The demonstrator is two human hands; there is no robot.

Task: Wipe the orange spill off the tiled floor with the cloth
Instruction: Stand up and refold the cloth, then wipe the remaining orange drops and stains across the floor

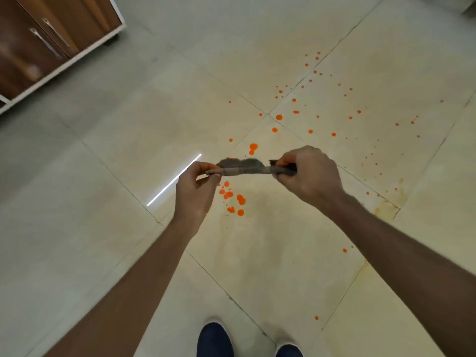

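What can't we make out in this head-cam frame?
Head view only.
The cloth: bunched and motion-blurred between the left hand and right hand; its full size is unclear.
The orange spill: any drops behind the cloth and hands are hidden.
The cabinet: cut off by the top and left edges, blurred.
The shoes: cut off by the bottom edge.

The pale floor tiles [103, 140] look smooth and glossy (a light strip [173, 180] mirrors at centre left). The grey cloth [244, 168] looks matt and coarse. Upper left, the cabinet [31, 81] shows polished wood grain, metal handles [45, 43].
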